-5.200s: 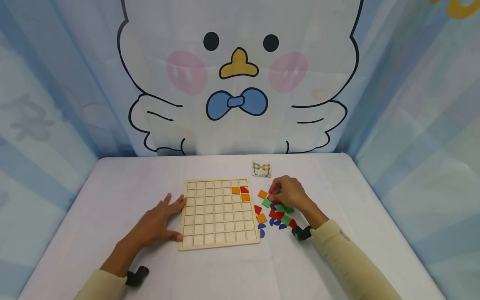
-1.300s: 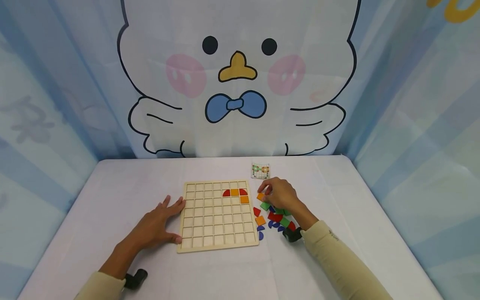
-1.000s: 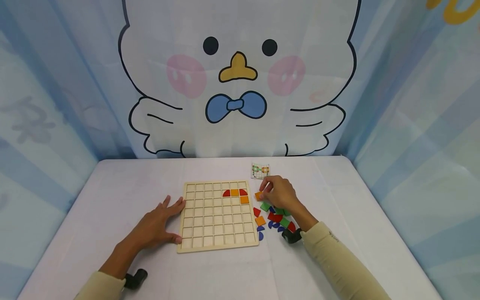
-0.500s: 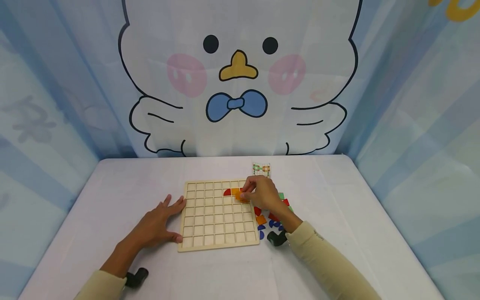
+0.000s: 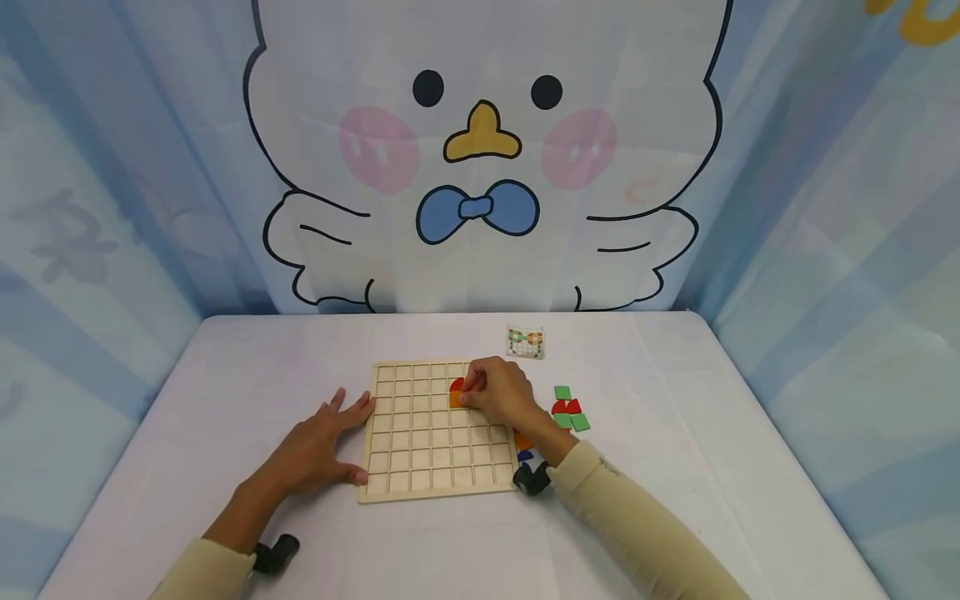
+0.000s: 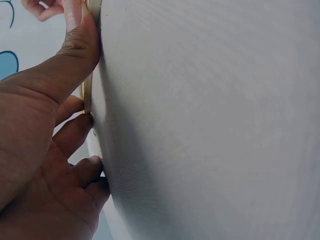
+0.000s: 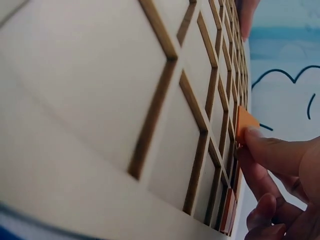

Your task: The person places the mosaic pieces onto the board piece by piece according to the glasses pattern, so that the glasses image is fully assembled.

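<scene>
A pale wooden grid board (image 5: 420, 458) lies on the white table. My left hand (image 5: 311, 450) rests at its left edge, fingers spread, thumb and fingertips touching the side. Over the upper right part of the grid, my right hand (image 5: 506, 390) pinches an orange square tile (image 5: 456, 400) between thumb and fingers. In the right wrist view the orange tile (image 7: 246, 121) stands tilted at the grid's surface. Just beyond it in the head view, a red quarter-round piece (image 5: 457, 384) sits in a cell. The right hand hides the other pieces in that corner.
Right of the board lie loose pieces: green squares (image 5: 581, 422), red pieces (image 5: 574, 407), an orange square (image 5: 523, 440) and a blue half-round (image 5: 525, 456), some hidden by the right forearm. A small printed pattern card (image 5: 525, 342) lies behind the board.
A red piece has been added to the grid's upper row. My right hand then took an orange square from the pile and moved it left over the board. The left hand has stayed put.
</scene>
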